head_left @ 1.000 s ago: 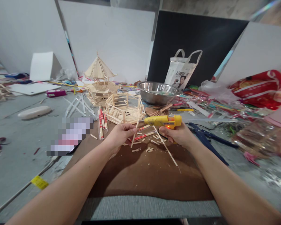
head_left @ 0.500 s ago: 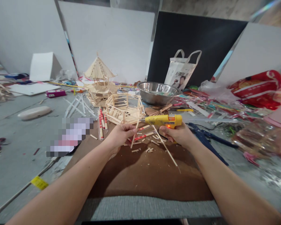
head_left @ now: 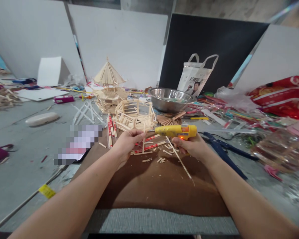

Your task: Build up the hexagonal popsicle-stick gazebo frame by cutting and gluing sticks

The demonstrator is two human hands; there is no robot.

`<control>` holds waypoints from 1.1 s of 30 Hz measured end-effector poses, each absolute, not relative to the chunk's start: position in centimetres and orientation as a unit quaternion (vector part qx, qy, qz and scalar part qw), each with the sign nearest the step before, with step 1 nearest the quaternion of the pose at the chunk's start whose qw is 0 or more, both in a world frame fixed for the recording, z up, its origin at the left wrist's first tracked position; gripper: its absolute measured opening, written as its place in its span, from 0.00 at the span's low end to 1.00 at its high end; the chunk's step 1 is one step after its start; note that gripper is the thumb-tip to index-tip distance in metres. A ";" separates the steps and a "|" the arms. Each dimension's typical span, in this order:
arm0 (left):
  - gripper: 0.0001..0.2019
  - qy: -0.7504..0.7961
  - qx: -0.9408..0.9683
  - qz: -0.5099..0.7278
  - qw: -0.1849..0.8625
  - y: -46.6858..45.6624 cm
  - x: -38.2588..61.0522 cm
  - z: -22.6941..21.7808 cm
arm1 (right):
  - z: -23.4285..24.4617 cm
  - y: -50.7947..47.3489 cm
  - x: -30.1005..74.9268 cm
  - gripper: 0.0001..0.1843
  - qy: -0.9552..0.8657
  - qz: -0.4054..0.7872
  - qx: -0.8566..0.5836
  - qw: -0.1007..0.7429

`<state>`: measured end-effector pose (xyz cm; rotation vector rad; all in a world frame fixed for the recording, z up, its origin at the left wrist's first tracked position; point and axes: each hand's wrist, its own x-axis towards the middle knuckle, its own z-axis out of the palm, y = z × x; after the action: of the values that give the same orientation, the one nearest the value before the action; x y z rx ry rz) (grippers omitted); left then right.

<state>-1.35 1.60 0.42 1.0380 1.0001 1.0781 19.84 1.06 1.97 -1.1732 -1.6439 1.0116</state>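
Note:
My left hand (head_left: 127,142) pinches a short wooden stick (head_left: 143,140) and holds it nearly upright over the brown board (head_left: 159,186). My right hand (head_left: 190,146) grips a yellow glue gun (head_left: 176,130), whose nozzle points left at the top of the stick. A long thin stick (head_left: 180,160) slants under my right hand; whether the hand holds it I cannot tell. Just behind stands a low hexagonal stick frame (head_left: 134,116). A stick pavilion with a pointed roof (head_left: 109,86) stands farther back.
Short stick offcuts (head_left: 159,156) lie scattered on the board. Red-wrapped chopstick packs (head_left: 111,129) lie left of the frame. A steel bowl (head_left: 170,99), a white tote bag (head_left: 195,74), red packets (head_left: 276,94) and blue pliers (head_left: 221,151) crowd the right side.
The stick in my left hand has swung from a slant to nearly upright. The view has shifted slightly; both hands stay in place.

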 end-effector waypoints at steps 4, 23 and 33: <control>0.13 0.433 0.431 0.483 0.627 1.8 -1.5 0.3 | 1.9 1.0 19.6 0.13 -0.671 0.395 -0.450 0.437; 0.10 0.430 0.467 0.451 0.628 1.5 -1.3 0.5 | 1.5 1.2 19.3 0.09 -0.664 0.386 -0.444 0.462; 0.11 0.428 0.471 0.444 0.631 1.5 -1.3 0.6 | 1.3 1.2 19.4 0.09 -0.676 0.377 -0.444 0.452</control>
<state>-1.32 1.47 0.55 1.0782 0.9810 1.0157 19.44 1.19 1.29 -1.0961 -1.6698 0.9315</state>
